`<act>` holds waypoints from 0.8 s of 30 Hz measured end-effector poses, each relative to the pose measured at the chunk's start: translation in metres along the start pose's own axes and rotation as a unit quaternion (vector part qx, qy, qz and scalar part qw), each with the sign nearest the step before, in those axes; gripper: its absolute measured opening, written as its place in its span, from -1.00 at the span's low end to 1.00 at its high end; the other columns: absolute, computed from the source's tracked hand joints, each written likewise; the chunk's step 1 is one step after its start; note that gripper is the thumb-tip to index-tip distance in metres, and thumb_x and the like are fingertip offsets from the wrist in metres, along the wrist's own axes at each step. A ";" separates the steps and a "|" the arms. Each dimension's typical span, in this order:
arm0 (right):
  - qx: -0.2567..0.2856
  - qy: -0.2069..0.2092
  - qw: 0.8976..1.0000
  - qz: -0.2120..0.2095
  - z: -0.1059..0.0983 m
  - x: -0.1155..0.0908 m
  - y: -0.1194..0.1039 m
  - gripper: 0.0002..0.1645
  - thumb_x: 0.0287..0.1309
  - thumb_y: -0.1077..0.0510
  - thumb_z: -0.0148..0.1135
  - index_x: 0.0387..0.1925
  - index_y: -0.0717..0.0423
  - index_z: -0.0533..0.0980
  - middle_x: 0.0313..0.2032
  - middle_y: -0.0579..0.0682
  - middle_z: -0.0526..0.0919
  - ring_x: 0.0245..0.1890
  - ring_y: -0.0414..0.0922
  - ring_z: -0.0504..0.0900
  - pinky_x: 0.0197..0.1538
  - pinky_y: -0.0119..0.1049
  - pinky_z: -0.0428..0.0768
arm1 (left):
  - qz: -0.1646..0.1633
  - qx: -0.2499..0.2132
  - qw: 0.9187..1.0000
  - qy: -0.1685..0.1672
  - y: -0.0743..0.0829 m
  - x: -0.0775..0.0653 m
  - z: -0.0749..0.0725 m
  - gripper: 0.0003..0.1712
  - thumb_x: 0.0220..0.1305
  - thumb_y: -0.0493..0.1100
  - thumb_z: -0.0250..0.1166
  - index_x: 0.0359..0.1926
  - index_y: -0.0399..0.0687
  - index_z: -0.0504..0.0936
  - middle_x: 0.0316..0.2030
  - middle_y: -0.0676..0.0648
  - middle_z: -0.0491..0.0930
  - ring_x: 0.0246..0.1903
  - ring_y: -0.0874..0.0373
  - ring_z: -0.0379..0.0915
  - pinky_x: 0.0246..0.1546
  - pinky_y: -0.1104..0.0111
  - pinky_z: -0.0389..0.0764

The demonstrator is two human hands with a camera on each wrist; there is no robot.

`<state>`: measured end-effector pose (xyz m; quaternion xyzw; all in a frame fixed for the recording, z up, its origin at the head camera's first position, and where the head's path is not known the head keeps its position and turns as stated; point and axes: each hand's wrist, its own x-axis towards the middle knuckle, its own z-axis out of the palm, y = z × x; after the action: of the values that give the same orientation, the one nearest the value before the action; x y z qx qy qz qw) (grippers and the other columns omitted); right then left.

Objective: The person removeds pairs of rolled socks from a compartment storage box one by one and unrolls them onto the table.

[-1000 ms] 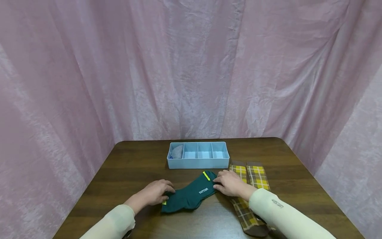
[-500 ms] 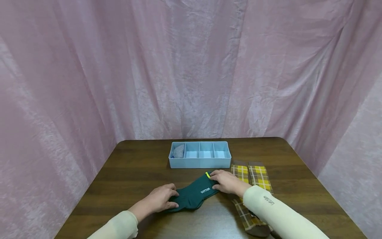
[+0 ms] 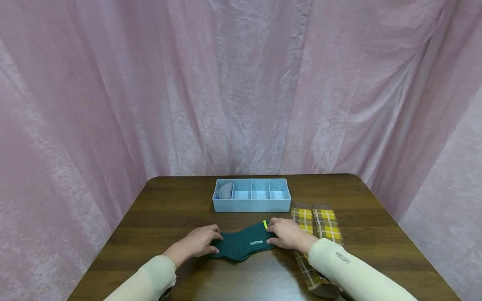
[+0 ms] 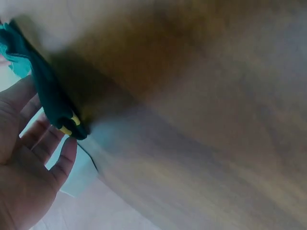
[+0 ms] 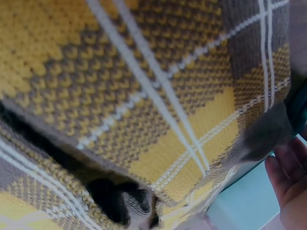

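A pair of dark green socks [image 3: 241,243], laid together with COTTON lettering, stretches between both hands on the table. My left hand [image 3: 198,241] grips their left end between thumb and fingers. In the left wrist view, that end of the socks [image 4: 53,98] shows two yellow marks beside the fingers. My right hand [image 3: 288,234] holds the right end, near a yellow stripe, with thumb and fingers curled at its edge. Yellow-and-brown plaid socks [image 3: 326,223] lie flat beneath the right forearm, which hides part of them; their knit [image 5: 144,96] fills most of the right wrist view.
A light blue divided box [image 3: 251,205] stands behind the green socks. A grey rolled item [image 3: 225,190] sits in its leftmost compartment. The brown wooden table [image 3: 169,200] ends at a pink curtain [image 3: 241,92].
My left hand has closed over the left end of the green socks, covering the yellow there. The socks' right end has swung slightly toward me with my right hand.
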<state>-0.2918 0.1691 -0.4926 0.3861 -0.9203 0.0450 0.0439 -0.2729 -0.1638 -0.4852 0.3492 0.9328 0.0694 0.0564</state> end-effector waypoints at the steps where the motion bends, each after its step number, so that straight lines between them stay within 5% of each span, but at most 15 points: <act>1: -0.003 -0.003 1.000 0.003 0.000 -0.001 -0.001 -0.51 0.20 -0.09 0.36 0.01 0.16 0.68 -0.09 0.03 0.61 -0.09 -0.02 0.63 -0.07 -0.08 0.60 | -0.001 0.001 1.000 -0.002 -0.002 0.001 -0.001 -0.60 0.18 -0.05 0.47 0.03 -0.06 0.72 -0.04 -0.02 0.52 -0.07 0.07 0.51 -0.03 0.14 0.57; 9: -0.006 -0.019 1.000 -0.007 -0.006 -0.009 -0.010 -0.52 0.18 -0.13 0.36 0.00 0.08 0.69 -0.13 -0.01 0.61 -0.16 -0.05 0.64 -0.10 -0.08 0.60 | -0.008 0.020 1.000 -0.004 -0.015 0.009 -0.007 -0.61 0.18 -0.20 0.45 0.06 -0.09 0.70 0.03 -0.07 0.52 0.04 0.01 0.49 0.07 0.04 0.51; 16: -0.013 -0.004 1.000 -0.025 -0.004 -0.016 -0.015 -0.56 0.15 -0.17 0.38 -0.06 0.00 0.73 -0.23 -0.09 0.60 -0.29 -0.13 0.63 -0.28 -0.20 0.58 | 0.001 0.054 0.998 0.027 -0.024 0.018 -0.007 -0.62 0.16 -0.26 0.45 0.04 -0.10 0.70 0.03 -0.11 0.55 0.10 -0.08 0.45 0.09 -0.03 0.43; 24: -0.001 0.000 0.999 -0.034 -0.002 -0.023 -0.026 -0.57 0.12 -0.16 0.41 -0.13 0.05 0.74 -0.31 -0.09 0.61 -0.35 -0.17 0.62 -0.31 -0.25 0.58 | -0.059 0.037 0.996 0.052 -0.030 0.023 -0.002 -0.63 0.21 -0.19 0.43 0.06 -0.05 0.69 0.04 -0.13 0.58 0.09 -0.10 0.44 0.02 0.01 0.41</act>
<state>-0.2568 0.1672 -0.4920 0.4174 -0.9066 0.0420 0.0456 -0.3100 -0.1712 -0.4901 0.2912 0.9554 0.0489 -0.0012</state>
